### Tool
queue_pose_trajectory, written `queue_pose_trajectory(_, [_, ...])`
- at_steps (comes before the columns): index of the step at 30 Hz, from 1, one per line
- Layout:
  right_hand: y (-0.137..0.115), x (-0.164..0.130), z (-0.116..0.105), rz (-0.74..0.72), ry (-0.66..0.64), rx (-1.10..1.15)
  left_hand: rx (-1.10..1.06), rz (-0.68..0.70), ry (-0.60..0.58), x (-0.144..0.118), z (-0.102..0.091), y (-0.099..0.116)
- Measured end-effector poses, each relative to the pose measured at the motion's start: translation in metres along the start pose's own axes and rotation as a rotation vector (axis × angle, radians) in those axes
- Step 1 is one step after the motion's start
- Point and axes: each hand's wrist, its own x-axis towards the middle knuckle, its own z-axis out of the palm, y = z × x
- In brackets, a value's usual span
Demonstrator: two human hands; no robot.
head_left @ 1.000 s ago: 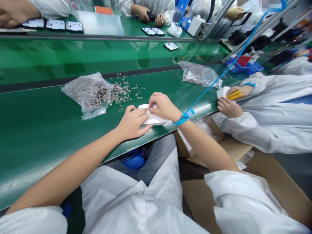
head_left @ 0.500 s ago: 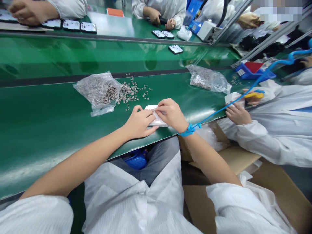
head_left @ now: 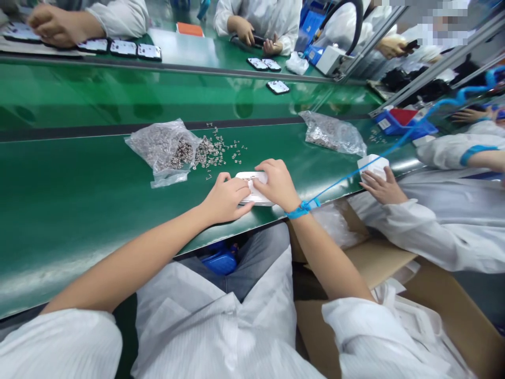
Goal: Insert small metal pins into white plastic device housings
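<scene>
A shallow white plastic case (head_left: 258, 196) lies on the green bench near its front edge, between my two hands. My left hand (head_left: 225, 199) grips the case's left side, its fingertips reaching over the inside. From the right, my right hand (head_left: 277, 183) holds the case, with the thumb pressed down inside and the fingers bent over the far rim. Small dark marks or parts show inside the case, too small to name. Beyond my hands is a pile of small shiny metal pieces (head_left: 213, 152), spilling from a clear plastic bag (head_left: 163, 150). A blue wrist strap (head_left: 302, 209) circles my right wrist.
A second bag of metal pieces (head_left: 333, 131) lies farther right. A blue cord (head_left: 347, 179) runs from my strap to the upper right. A co-worker's hand (head_left: 382, 187) touches a white box-shaped part (head_left: 373, 166). An open cardboard box (head_left: 394, 258) stands below at right.
My right fingers have shifted from a pinch over the case to a thumb pressing inside it. The co-worker's yellow-handled tool is out of view. A black-edged unit on the far belt has shifted left.
</scene>
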Motion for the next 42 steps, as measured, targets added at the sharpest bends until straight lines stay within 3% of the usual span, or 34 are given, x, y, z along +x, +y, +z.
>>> queue_pose_trajectory(4, [0.001,0.010,0.001,0.043,-0.088,-0.020,-0.041,-0.028,0.003,0.000,0.001,-0.002])
queue_pose_trajectory(27, [-0.004,0.011,0.001,0.018,-0.068,-0.011,-0.054,-0.025,0.048,0.001,0.005,0.000])
queue_pose_trajectory(31, [-0.002,0.007,-0.006,-0.023,0.083,0.174,-0.056,-0.010,0.051,0.001,0.002,-0.003])
queue_pose_trajectory(33, [0.009,0.003,-0.006,0.061,0.255,0.361,-0.066,-0.004,0.031,0.001,0.000,-0.004])
queue_pose_trajectory(37, [0.045,-0.007,0.009,0.471,0.571,0.594,-0.083,0.005,-0.006,0.001,-0.002,-0.005])
queue_pose_trajectory(39, [0.058,-0.010,0.020,0.607,0.601,0.633,-0.077,-0.005,-0.013,0.002,-0.003,-0.005])
queue_pose_trajectory(42, [0.063,-0.013,0.028,0.597,0.535,0.641,-0.067,-0.006,-0.034,0.003,-0.007,-0.004])
